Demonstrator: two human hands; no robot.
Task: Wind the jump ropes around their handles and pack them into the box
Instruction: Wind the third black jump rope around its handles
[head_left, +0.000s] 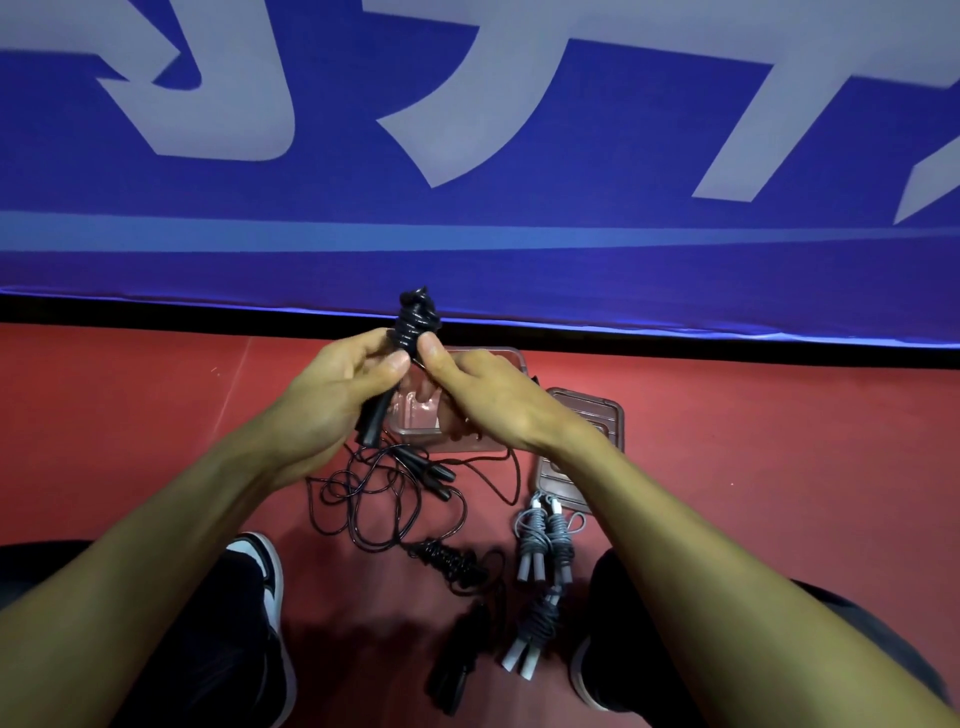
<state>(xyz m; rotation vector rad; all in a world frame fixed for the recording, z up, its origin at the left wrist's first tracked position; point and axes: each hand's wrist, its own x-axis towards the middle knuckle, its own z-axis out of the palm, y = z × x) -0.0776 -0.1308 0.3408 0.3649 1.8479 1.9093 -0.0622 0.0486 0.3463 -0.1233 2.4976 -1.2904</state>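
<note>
At the centre of the frame your left hand (345, 387) curls around the black handles of a jump rope (410, 325), whose top is bound in tight black coils, while your right hand (480, 395) pinches the cord just under those coils between thumb and fingers. To finish well, I judge you should keep the cord taut, lay the last turns snugly against the coils and tuck the end so nothing springs loose. The clear box (498, 358) sits open on the red floor (779, 441) right behind your hands, its lid (592, 415) just to the right.
</note>
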